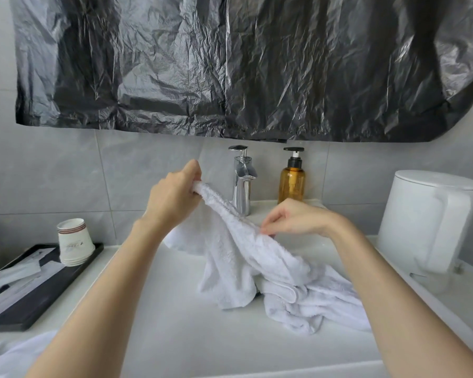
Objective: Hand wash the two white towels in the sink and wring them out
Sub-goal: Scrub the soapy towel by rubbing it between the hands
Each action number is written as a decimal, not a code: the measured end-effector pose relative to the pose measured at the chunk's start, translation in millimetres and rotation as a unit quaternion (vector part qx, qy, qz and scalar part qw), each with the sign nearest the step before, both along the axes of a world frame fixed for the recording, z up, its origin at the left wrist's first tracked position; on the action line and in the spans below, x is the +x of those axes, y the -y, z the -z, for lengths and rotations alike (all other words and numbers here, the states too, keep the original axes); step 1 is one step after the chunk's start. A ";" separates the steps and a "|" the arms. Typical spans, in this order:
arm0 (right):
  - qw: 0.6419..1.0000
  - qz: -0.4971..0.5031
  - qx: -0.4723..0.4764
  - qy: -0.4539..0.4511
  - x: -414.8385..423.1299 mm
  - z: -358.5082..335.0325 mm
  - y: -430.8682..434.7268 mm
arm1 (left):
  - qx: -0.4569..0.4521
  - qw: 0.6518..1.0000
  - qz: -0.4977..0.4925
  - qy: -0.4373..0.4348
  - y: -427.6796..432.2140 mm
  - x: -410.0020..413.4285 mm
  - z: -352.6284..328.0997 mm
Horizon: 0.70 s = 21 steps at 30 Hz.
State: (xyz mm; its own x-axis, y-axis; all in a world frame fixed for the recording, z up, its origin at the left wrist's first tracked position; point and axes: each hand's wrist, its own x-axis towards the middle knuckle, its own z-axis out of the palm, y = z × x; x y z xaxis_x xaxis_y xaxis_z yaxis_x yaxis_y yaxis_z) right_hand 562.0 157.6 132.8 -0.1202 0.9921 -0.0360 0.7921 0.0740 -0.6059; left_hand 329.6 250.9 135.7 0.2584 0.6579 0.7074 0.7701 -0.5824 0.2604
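A white towel (238, 249) is lifted over the white sink (175, 309). My left hand (172, 195) grips its bunched upper end, raised to the left of the chrome faucet (242, 178). My right hand (295, 218) pinches the towel's edge lower down, in front of the faucet. The rest of the towel hangs into the basin and piles up at the right (311, 304). White cloth (8, 356), possibly the second towel, lies at the bottom left corner on the counter. No water is seen running from the faucet.
An amber pump bottle (292, 181) stands right of the faucet. A white kettle (426, 216) sits on the right counter. Stacked paper cups (74, 241) rest on a black tray (38, 296) at the left. Black plastic sheet (230, 64) covers the wall above.
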 end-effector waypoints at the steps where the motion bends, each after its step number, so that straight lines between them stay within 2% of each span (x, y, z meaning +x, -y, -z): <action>1: 0.999 0.022 0.041 -0.008 1.9 -0.2 -1.7 | 0.006 1.000 -0.016 -0.003 0.8 -1.4 0.7; 5: 0.977 0.101 0.186 0.020 7.9 3.8 -9.0 | 0.026 0.999 -0.022 -0.015 4.0 -2.8 -1.0; 8: 0.965 0.123 0.224 0.057 6.2 8.7 -8.9 | -0.028 0.998 0.050 0.004 -0.8 -3.5 -1.1; 10: 0.973 0.094 0.202 0.063 2.0 13.5 -11.6 | -0.079 0.991 0.104 0.011 -1.1 -5.6 -2.0; 11: 0.983 0.054 0.171 0.038 -2.5 16.5 -12.5 | -0.104 0.987 0.120 0.005 0.9 -5.4 -2.7; 14: 0.992 -0.061 0.026 -0.103 -21.7 21.1 -12.1 | -0.135 0.983 0.121 -0.005 6.5 1.8 -1.8; 15: 0.989 -0.071 0.016 -0.126 -27.1 23.1 -11.4 | -0.128 0.985 0.115 -0.002 7.7 4.4 -1.1; 17: 0.988 -0.062 0.073 -0.118 -32.6 25.8 -13.2 | -0.091 0.991 0.097 0.003 8.5 5.9 -1.2; 21: 0.986 -0.013 0.137 -0.094 -21.8 18.7 -16.3 | 0.104 0.995 0.000 0.002 8.3 1.3 -6.9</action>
